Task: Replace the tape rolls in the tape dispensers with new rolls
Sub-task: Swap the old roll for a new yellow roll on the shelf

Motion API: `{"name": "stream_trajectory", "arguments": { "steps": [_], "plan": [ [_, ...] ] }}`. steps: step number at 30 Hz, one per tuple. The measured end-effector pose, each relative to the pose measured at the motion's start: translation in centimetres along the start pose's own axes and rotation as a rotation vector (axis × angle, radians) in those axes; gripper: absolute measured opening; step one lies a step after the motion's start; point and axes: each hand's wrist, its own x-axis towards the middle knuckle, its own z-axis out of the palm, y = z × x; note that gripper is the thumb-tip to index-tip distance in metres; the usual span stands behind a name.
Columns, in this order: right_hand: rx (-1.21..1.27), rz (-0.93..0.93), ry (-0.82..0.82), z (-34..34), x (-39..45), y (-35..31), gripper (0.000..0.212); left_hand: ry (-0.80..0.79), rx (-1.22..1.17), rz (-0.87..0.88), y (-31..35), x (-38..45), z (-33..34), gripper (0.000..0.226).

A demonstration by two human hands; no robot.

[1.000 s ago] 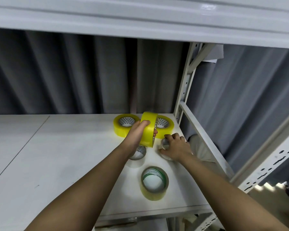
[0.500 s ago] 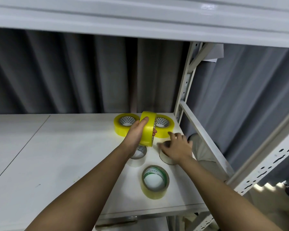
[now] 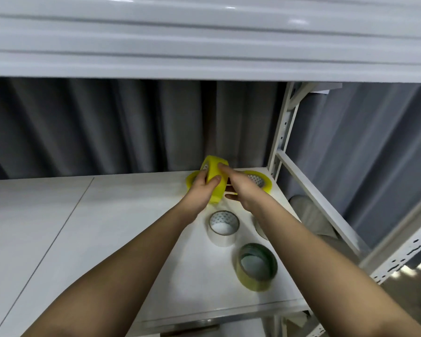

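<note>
I see a white shelf (image 3: 107,227) under another shelf board, grey curtain (image 3: 107,127) behind. Near its back right corner my left hand (image 3: 199,190) grips a yellow tape roll (image 3: 215,181) on edge, lifted off the shelf; my right hand (image 3: 243,188) lays fingers on it too. A clear roll (image 3: 224,228) and a greenish roll (image 3: 257,267) lie toward the front right edge.

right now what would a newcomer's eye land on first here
The bright yellow tape roll, held upright between the left hand and right hand above the white metal shelf. Nearer lie a clear tape roll and an olive-tinted tape roll, both flat.
</note>
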Motion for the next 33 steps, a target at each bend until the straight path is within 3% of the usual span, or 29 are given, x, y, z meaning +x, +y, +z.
{"name": "stream_trajectory", "arguments": {
  "steps": [4, 8, 11, 16, 19, 23, 27, 30, 33],
  "plan": [
    [0.157, 0.038, -0.006, 2.1, 0.2, 0.0, 0.025, -0.041, 0.083, -0.014, -0.5, -0.3, -2.3, 0.046],
    [0.187, 0.032, -0.021, 3.5, 0.3, 0.4, 0.023, -0.052, 0.201, 0.031, -0.6, -1.0, -3.6, 0.022],
    [0.108, -0.008, -0.010, 4.1, 0.2, 0.5, 0.036, 0.018, 0.436, 0.032, -1.4, -0.6, -4.8, 0.049],
    [0.029, -0.021, -0.007, 5.4, 0.3, 0.4, 0.029, 0.130, 1.058, 0.127, -0.7, -1.8, -7.4, 0.030],
    [0.018, 0.002, 0.038, 6.9, 1.1, 0.3, 0.055, 0.190, 1.302, 0.225, -0.7, -2.7, -10.2, 0.044],
    [0.075, 0.044, 0.020, 10.1, 0.0, -0.5, 0.015, 0.178, 1.560, 0.208, -2.1, -3.9, -15.5, 0.031],
    [0.077, 0.045, 0.034, 14.3, -0.2, -0.9, 0.012, 0.165, 1.658, 0.053, -3.9, -4.8, -20.8, 0.038],
    [0.069, 0.034, 0.055, 18.7, -1.1, -1.4, 0.032, 0.160, 1.673, 0.036, -5.1, -5.3, -25.1, 0.039],
    [0.070, 0.027, 0.084, 23.9, -0.8, -1.6, 0.037, 0.105, 1.700, 0.032, -6.3, -5.8, -30.3, 0.041]
  ]
}}
